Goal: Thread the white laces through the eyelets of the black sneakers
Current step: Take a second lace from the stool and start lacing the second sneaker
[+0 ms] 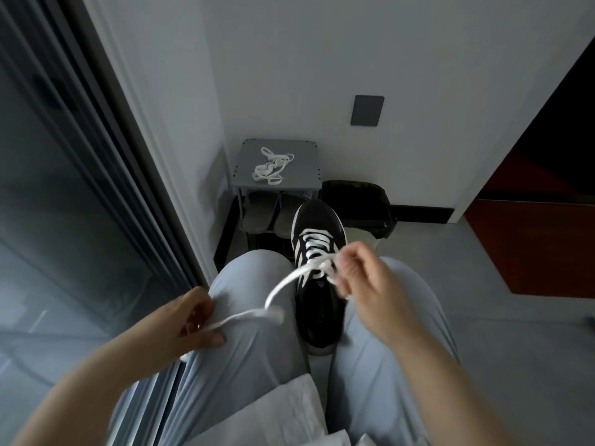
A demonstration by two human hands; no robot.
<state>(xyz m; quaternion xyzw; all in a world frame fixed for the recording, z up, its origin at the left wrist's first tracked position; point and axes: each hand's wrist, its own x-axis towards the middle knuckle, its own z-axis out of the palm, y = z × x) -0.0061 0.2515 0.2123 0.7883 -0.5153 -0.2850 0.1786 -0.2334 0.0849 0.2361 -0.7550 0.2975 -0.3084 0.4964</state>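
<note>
Black sneaker stands wedged between the person's knees, toe pointing away, its white lace crossed through the lower eyelets. Out to the sneaker's left, the left hand grips one long free end, fingers curled round it. Right at the sneaker's upper eyelets, the right hand pinches the other strand between thumb and fingertips. I'd draw both ends evenly snug, lace flat, before feeding the next eyelet.
</note>
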